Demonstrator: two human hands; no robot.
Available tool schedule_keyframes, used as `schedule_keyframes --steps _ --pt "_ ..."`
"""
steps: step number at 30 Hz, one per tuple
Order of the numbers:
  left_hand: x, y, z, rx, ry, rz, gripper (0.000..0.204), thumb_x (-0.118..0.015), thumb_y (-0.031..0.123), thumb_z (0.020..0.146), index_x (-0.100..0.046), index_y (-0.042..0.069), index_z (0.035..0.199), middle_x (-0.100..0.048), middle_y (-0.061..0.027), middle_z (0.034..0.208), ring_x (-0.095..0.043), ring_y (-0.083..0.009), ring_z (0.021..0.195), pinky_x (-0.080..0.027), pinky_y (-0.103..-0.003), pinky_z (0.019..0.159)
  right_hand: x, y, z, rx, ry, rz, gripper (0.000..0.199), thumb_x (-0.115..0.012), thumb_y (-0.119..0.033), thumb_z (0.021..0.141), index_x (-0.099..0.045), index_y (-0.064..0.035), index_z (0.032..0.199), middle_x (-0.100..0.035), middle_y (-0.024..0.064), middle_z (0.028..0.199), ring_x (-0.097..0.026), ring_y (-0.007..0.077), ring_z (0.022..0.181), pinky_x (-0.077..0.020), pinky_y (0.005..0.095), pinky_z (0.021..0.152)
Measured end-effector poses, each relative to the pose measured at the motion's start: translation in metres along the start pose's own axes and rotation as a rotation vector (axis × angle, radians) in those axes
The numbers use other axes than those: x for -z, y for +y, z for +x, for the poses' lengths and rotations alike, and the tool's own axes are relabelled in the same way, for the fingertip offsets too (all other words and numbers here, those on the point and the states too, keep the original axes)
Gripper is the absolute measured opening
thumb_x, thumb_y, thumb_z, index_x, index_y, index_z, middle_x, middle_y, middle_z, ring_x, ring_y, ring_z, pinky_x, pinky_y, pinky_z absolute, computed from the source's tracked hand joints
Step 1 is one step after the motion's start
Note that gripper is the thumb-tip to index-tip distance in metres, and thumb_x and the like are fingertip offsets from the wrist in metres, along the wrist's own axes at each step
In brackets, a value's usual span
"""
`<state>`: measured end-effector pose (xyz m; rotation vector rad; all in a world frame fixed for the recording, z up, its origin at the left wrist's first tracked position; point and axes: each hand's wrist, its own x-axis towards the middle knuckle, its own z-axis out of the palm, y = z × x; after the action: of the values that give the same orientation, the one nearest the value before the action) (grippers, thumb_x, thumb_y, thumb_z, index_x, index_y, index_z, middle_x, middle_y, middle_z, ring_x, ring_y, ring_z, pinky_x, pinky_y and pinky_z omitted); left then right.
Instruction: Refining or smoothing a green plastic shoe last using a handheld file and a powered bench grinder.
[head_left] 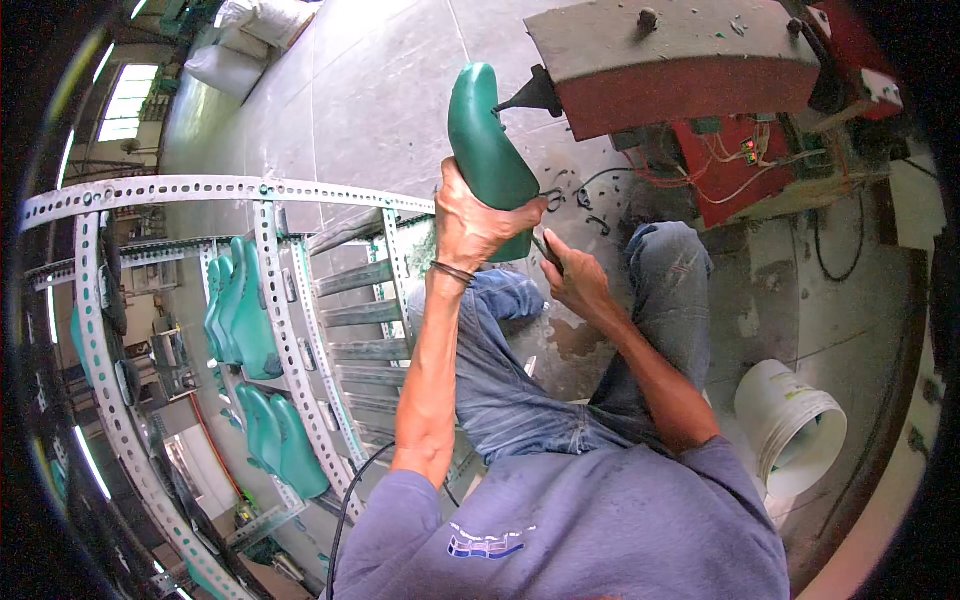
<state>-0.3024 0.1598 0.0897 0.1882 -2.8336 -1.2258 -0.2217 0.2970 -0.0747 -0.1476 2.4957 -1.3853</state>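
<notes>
My left hand (478, 220) is wrapped round a glossy green shoe last (485, 140), held up at a tilt with its rounded end away from me. The last's far right side sits at the tip of a black pointed nozzle (535, 95) on the machine; I cannot tell whether they touch. Just right of the last's near end, my right hand (582, 283) is closed on a slim dark tool (546, 252). The tool's kind is not clear, and the fingers cover most of it.
A red and grey machine (690, 70) with exposed wires stands ahead right. Dark scraps (595, 205) litter the floor below it. On my left is a perforated metal rack (270, 280) with several green lasts (240, 310). A white bucket (755, 420) lies tipped at right. Sacks (240, 55) stand far left.
</notes>
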Motion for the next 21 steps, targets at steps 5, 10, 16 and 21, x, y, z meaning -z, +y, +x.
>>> schedule_keyframes --steps 5,10,16,21 --pt "0.002 0.0 0.0 -0.003 -0.007 0.0 0.085 -0.097 0.034 0.057 -0.046 -0.004 0.115 -0.069 -0.0159 0.098 -0.07 -0.0244 0.087 -0.058 -0.037 0.078 0.004 -0.004 0.001 0.01 -0.026 0.025 0.054 -0.064 -0.027 0.09 -0.051 -0.0114 0.14 -0.068 0.0254 0.087 -0.067 0.0457 0.081 -0.0502 0.0569 0.07" --pt "0.0 0.0 -0.001 -0.007 -0.008 -0.019 0.085 -0.097 0.034 0.057 -0.046 -0.004 0.115 -0.069 -0.0161 0.097 -0.07 -0.0253 0.087 -0.058 -0.037 0.078 0.0 0.002 0.0 0.012 0.003 0.008 0.053 -0.064 -0.027 0.091 -0.05 -0.0115 0.14 -0.067 0.0253 0.086 -0.067 0.0458 0.08 -0.0497 0.0572 0.068" --pt "-0.001 -0.001 0.0 -0.047 0.018 0.02 0.084 -0.095 0.036 0.058 -0.047 -0.008 0.111 -0.07 -0.0198 0.094 -0.072 -0.0281 0.085 -0.059 -0.037 0.076 -0.001 0.004 0.0 0.006 -0.004 -0.05 0.054 -0.063 -0.028 0.091 -0.049 -0.0123 0.141 -0.067 0.0246 0.085 -0.067 0.0453 0.079 -0.0499 0.0571 0.069" --pt "-0.001 -0.003 -0.001 -0.012 0.005 0.0 0.085 -0.096 0.036 0.058 -0.047 -0.004 0.115 -0.069 -0.0168 0.099 -0.07 -0.026 0.089 -0.058 -0.038 0.078 0.009 -0.008 -0.001 -0.048 -0.071 -0.05 0.054 -0.063 -0.027 0.093 -0.05 -0.0106 0.142 -0.068 0.0261 0.089 -0.067 0.0453 0.085 -0.0498 0.0539 0.074"
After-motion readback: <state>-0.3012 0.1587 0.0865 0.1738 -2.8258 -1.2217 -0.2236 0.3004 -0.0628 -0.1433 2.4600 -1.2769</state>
